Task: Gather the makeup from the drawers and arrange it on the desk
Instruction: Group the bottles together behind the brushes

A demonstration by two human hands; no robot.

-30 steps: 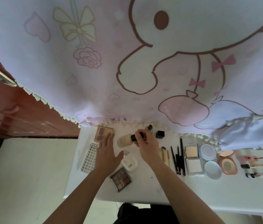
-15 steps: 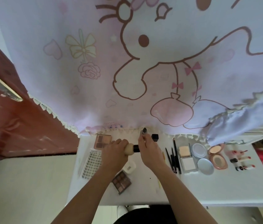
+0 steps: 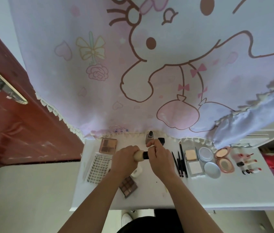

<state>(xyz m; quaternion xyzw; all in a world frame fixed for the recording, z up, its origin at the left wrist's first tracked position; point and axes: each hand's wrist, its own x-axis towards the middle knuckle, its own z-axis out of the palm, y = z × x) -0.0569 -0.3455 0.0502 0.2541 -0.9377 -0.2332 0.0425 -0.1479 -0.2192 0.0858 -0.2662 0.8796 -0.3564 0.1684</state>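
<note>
Left hand [image 3: 126,159] gripped cream head of brush [image 3: 141,155], right hand [image 3: 161,157] gripped its black handle, small bottle [image 3: 149,138] stood on desk [image 3: 200,190] just beyond brush.

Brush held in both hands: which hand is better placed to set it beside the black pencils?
Probably right. The right hand grips the brush by its black end, and the pencils lie on its side.

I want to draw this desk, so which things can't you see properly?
All in the head view:
- The brush: its handle is hidden inside the right hand, and the left hand covers part of the bristles.
- The white case: mostly under the left hand.
- The eyeshadow palette: one corner is under the left forearm.
- The lipsticks: too small to read labels.
</note>
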